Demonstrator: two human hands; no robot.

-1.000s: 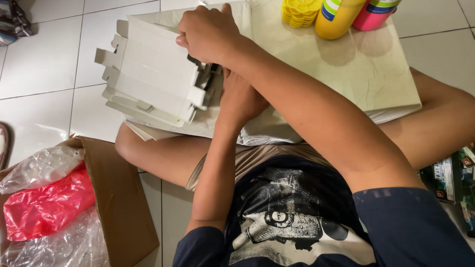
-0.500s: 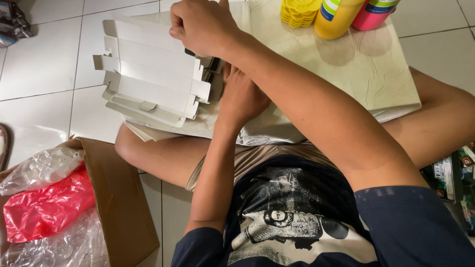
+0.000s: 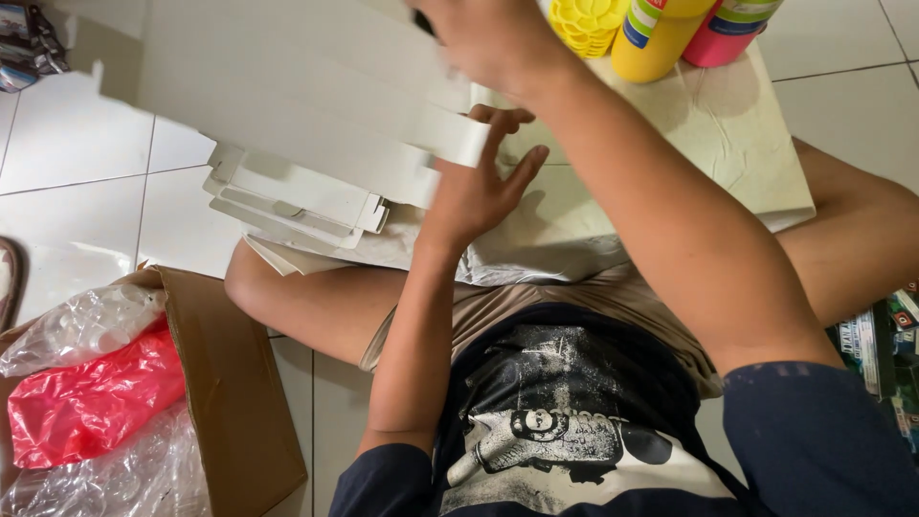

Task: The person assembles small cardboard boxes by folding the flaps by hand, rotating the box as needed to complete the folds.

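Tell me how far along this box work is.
Nothing looks finished: no made-up box shows. In hand: the right hand lifts one flat white blank, blurred, off the stack, with the left hand open against its edge. Left: that stack of flat blanks on the board.

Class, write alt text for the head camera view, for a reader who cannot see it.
A seated person's right hand lifts a flat white card blank while the left hand, fingers spread, touches its edge above a stack of blanks on a pale board. Bottles stand at the board's far edge; a cardboard box of plastic bags sits on the tiled floor.
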